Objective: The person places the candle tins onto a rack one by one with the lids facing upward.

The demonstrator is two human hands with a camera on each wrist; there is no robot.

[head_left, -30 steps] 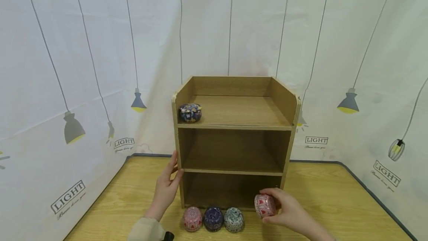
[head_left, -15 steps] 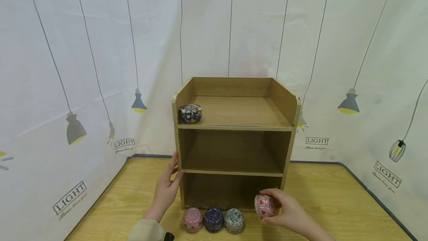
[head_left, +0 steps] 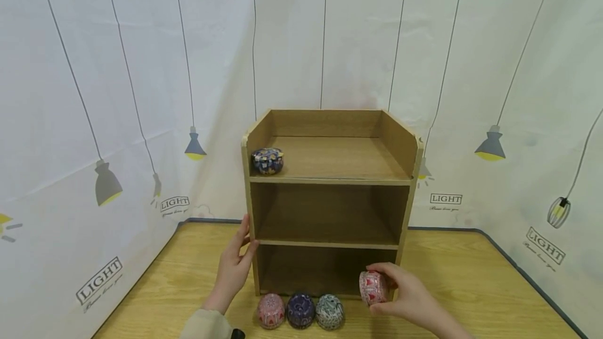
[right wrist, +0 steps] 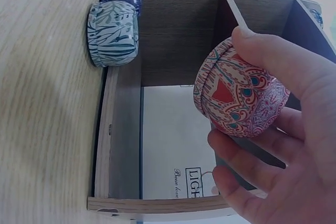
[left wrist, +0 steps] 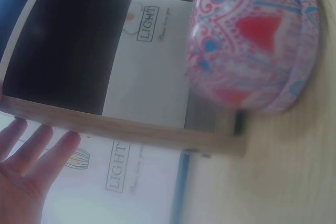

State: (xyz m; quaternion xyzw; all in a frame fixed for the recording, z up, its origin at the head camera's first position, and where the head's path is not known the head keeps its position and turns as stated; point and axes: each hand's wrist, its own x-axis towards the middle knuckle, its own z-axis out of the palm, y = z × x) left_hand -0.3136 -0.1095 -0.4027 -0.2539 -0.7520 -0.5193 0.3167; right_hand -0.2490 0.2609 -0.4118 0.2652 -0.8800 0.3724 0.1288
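My right hand (head_left: 402,297) pinches a small round pink-and-red patterned tin (head_left: 372,287) by its edges, thumb opposite the fingers, and holds it tilted in front of the lower right corner of the wooden shelf unit (head_left: 330,181). My left hand (head_left: 234,266) rests against the unit's left side panel, fingers extended along it and thumb at the front edge. In front of the unit, a pink tin (head_left: 271,311), a dark blue tin (head_left: 300,310) and a green-and-white leaf-patterned tin (head_left: 330,311) stand in a row. A dark floral tin (head_left: 267,161) sits on the top shelf's left end.
The unit has a railed top and two compartments, with part of its back open in the right wrist view. It stands on a wooden table (head_left: 452,266). A white backdrop (head_left: 292,41) printed with lamps surrounds the table.
The tin in my right hand has turned very slightly. My left hand stays against the side panel, and the other tins have not moved.
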